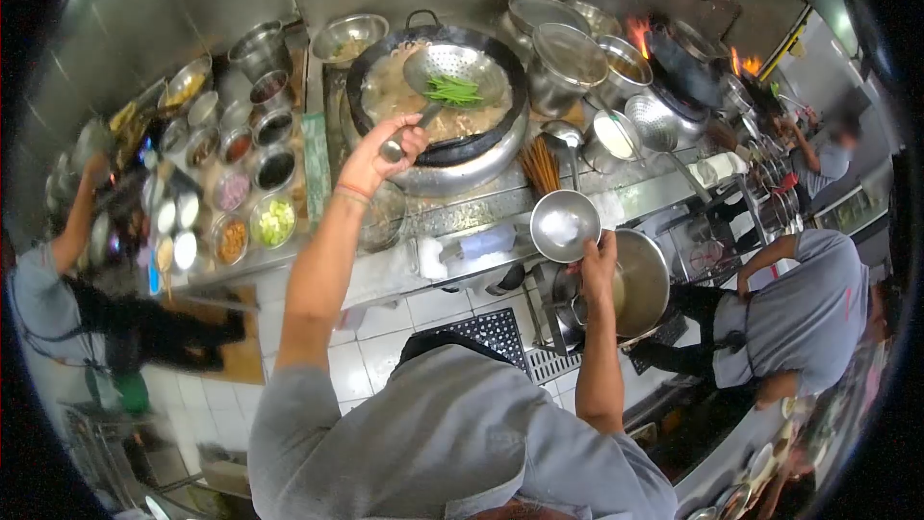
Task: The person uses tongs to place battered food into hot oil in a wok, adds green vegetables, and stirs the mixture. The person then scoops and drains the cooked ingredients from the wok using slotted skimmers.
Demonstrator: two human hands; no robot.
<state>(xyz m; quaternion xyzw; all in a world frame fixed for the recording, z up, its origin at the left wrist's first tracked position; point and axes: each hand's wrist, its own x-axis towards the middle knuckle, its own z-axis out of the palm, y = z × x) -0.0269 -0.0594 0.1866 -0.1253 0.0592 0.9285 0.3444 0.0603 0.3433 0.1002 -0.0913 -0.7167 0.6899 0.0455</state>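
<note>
My left hand (393,149) is closed around the handle of a perforated skimmer (472,60). A bunch of cut green vegetables (452,90) lies in the skimmer. Its bowl is above a large black-rimmed wok (358,87) of cloudy, brownish liquid; whether it touches the liquid is hard to tell. At the right, my right hand (599,274) grips a round steel bowl (564,223) by its near edge, with a bright, pale patch inside. Below that hand stands a large steel pot (658,274), partly hidden by my forearm.
Left of the wok are several containers of ingredients, including chopped green vegetables (274,221) and dark sauce (275,169). Steel pots (558,77), a strainer (653,122) and chopsticks (541,169) stand to the right. Flames (639,34) rise beyond. Co-workers (794,308) stand on both sides.
</note>
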